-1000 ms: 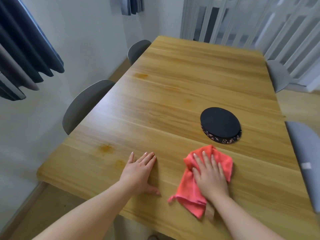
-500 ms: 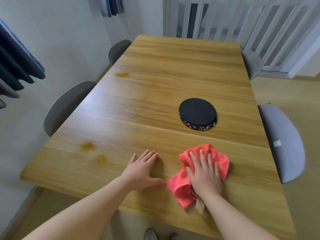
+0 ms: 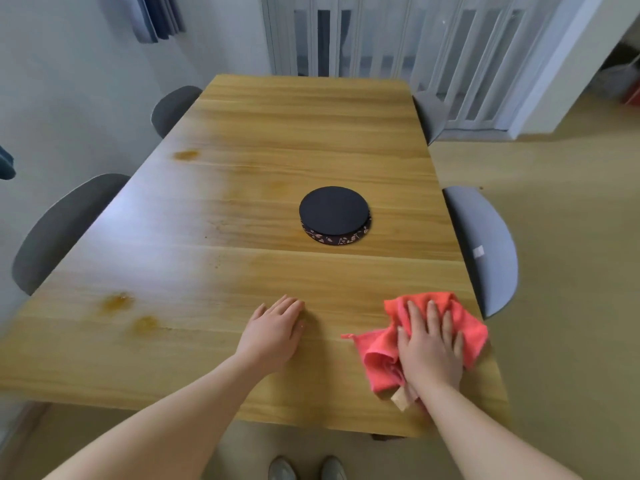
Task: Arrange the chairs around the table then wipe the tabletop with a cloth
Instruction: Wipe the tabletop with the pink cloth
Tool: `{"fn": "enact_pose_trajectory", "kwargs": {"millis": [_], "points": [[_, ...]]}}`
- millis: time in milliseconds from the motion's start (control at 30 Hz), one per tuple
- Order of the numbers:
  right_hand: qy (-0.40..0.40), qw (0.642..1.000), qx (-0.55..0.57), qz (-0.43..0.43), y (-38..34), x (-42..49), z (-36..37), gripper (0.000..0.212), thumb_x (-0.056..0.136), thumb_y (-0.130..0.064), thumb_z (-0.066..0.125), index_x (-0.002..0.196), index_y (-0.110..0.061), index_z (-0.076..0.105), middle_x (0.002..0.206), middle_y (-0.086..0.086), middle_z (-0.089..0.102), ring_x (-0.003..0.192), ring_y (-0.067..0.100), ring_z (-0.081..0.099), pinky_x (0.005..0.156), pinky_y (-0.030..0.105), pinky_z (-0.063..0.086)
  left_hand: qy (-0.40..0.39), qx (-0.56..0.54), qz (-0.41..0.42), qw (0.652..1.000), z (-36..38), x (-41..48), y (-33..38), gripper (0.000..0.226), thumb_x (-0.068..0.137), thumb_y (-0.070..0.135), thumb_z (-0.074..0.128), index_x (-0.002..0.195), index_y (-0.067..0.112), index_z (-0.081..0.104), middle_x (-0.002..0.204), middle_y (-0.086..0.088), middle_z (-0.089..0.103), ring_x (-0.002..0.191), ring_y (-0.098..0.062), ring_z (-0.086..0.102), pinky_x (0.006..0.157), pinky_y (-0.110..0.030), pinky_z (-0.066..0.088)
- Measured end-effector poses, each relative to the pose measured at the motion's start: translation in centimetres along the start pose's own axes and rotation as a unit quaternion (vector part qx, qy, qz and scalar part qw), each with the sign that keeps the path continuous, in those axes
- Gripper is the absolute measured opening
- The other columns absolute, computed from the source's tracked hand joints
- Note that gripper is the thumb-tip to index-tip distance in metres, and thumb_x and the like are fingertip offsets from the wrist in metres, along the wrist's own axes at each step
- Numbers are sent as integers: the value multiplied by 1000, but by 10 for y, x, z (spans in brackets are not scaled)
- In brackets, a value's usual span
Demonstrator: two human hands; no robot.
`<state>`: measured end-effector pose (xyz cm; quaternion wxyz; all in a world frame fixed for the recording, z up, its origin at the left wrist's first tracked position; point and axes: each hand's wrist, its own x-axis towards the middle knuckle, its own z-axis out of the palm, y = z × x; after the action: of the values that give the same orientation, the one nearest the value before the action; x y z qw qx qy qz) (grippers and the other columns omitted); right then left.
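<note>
Here, the pink cloth (image 3: 384,362) is pressed flat by the right hand (image 3: 429,351) at the table's (image 3: 277,140) near right corner; the left hand (image 3: 273,336) is laid flat, fingers straight, holding nothing

The right hand (image 3: 431,351) covers the middle of the pink cloth (image 3: 476,329). The desk (image 3: 277,133) hides the seats of the grey chairs (image 3: 485,251). Two shoes (image 3: 282,470) are cut off by the bottom edge.

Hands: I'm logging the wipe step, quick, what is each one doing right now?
Left hand: open, flat on the tabletop, holding nothing.
Right hand: open, straight fingers pressing the red cloth down.
</note>
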<state>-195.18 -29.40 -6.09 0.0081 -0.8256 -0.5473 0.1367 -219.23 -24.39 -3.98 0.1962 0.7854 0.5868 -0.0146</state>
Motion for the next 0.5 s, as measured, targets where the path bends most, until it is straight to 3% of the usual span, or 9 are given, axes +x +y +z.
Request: {"fn": "enact_pose_trajectory", "kwargs": {"millis": [67, 133, 167, 233, 300, 333, 367, 434, 500], "points": [[16, 996, 22, 86, 10, -1, -4, 56, 99, -48, 18, 151, -35, 4, 160, 1, -4, 147, 27, -5, 118, 46, 4, 8, -4, 4, 1000, 2, -3, 0, 44, 102, 31, 26, 145, 23, 28, 153, 12, 26, 145, -7, 12, 118, -32, 9], [14, 994, 28, 102, -8, -15, -3, 56, 99, -45, 18, 151, -31, 3, 160, 4, -5, 146, 31, -4, 118, 47, 4, 15, -8, 3, 1000, 2, -7, -3, 44, 102, 31, 27, 145, 23, 29, 153, 12, 26, 145, -8, 13, 117, -31, 9], [1, 996, 24, 81, -23, -25, 1, 57, 99, -45, 18, 151, -31, 1, 160, 5, -6, 146, 32, -5, 117, 48, 2, 19, -10, 4, 1000, 2, -9, -7, 43, 102, 30, 28, 144, 23, 31, 152, 12, 28, 145, -8, 14, 117, -31, 10], [-6, 999, 11, -44, -55, -44, 14, 56, 99, -45, 19, 151, -33, 3, 158, 4, -3, 146, 32, 0, 116, 48, 0, 38, -8, 1, 999, -1, -13, -17, 41, 102, 30, 30, 142, 23, 36, 150, 12, 32, 144, -7, 18, 115, -29, 12], [-1, 990, 4, -139, -73, -55, 21, 58, 91, -48, 21, 147, -34, 26, 153, 1, 14, 143, 31, 21, 116, 48, 8, 59, -11, -5, 998, -7, -19, -32, 40, 102, 29, 31, 140, 23, 40, 149, 11, 36, 143, -7, 22, 115, -28, 14], [-1, 986, -17, -164, -74, -52, 20, 64, 86, -53, 14, 146, -35, 25, 152, -2, 11, 144, 28, 18, 116, 45, 6, 66, -17, -10, 998, -10, -21, -39, 40, 102, 28, 32, 140, 23, 42, 148, 10, 38, 143, -8, 24, 115, -29, 14], [-18, 983, -39, -177, -72, -44, 19, 68, 84, -57, 5, 148, -36, 10, 152, -6, -1, 146, 23, 5, 117, 43, -2, 75, -20, -13, 997, -13, -24, -48, 40, 102, 27, 32, 140, 23, 42, 148, 10, 39, 142, -9, 25, 115, -28, 15], [-43, 993, -28, -109, -66, -28, 20, 61, 91, -59, 3, 148, -39, -7, 155, -8, -16, 145, 21, -14, 117, 44, -7, 79, -7, -16, 997, -21, -32, -69, 41, 102, 29, 30, 142, 24, 39, 150, 11, 36, 143, -8, 22, 115, -27, 14], [-15, 1000, -5, 3, -82, -21, 14, 56, 97, -52, 14, 150, -37, 0, 159, -2, -9, 146, 27, -10, 117, 50, -1, 81, 1, -24, 996, -26, -40, -96, 42, 102, 30, 30, 144, 25, 36, 151, 12, 33, 144, -7, 20, 116, -27, 14]]}}
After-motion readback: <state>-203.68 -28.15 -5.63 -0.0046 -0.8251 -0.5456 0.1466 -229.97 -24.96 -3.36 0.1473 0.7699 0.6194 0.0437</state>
